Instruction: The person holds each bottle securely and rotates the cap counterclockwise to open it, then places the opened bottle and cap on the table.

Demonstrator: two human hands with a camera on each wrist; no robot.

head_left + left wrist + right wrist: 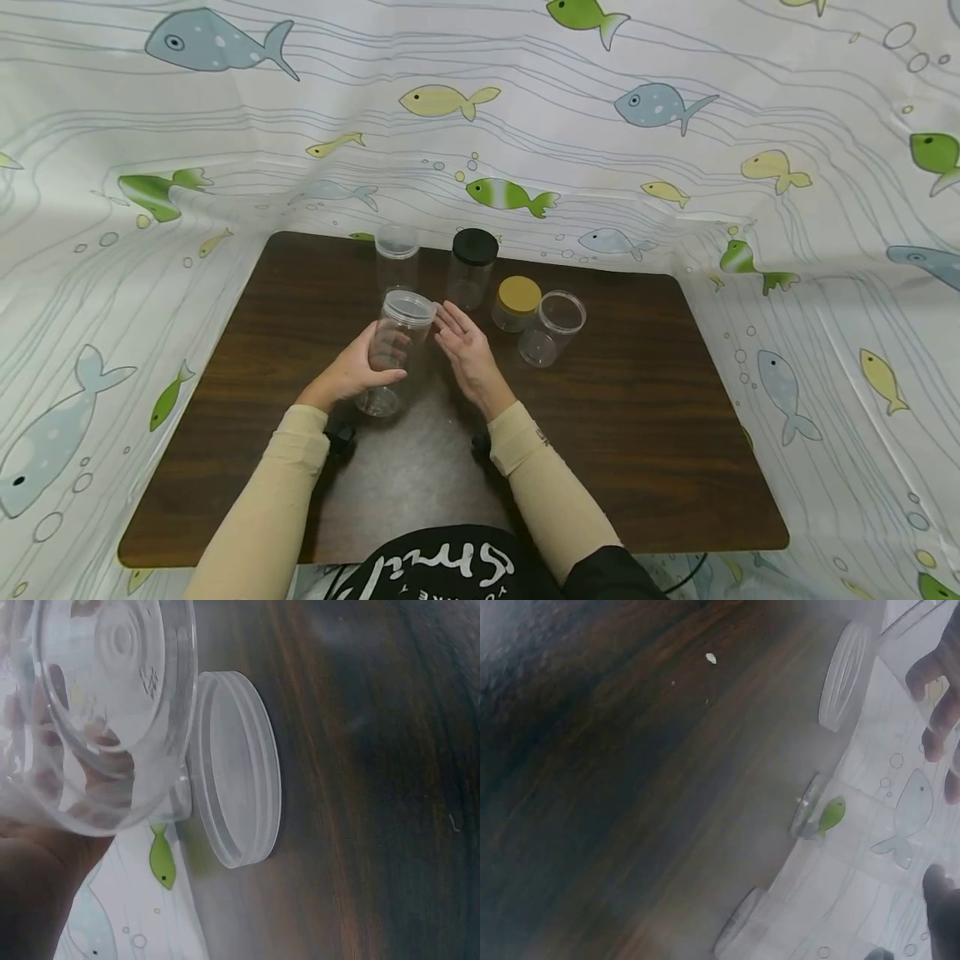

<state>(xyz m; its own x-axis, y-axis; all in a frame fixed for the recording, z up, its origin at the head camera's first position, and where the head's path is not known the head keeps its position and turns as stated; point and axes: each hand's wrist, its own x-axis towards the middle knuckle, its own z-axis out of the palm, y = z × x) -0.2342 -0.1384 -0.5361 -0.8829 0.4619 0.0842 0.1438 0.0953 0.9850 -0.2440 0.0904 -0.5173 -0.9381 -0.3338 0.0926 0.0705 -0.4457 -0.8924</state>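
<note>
We see the left hand point(348, 371) wrapped around a clear plastic jar point(392, 346), left of centre. Just beside its top we find the right hand point(467, 354), fingers straight. At the middle of the left wrist view, we notice a translucent lid point(264, 772) upon the wooden table point(367, 787).

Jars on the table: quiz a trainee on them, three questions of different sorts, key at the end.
1. Which hand grips a clear jar?
2. True or false: the black-lidded jar is taller than the yellow-lidded jar.
3. Where does the loose lid lie: A) in the yellow-lidded jar, B) on the table, C) atop the black-lidded jar?

Key: 1. The left hand; 2. True; 3. B.
</note>
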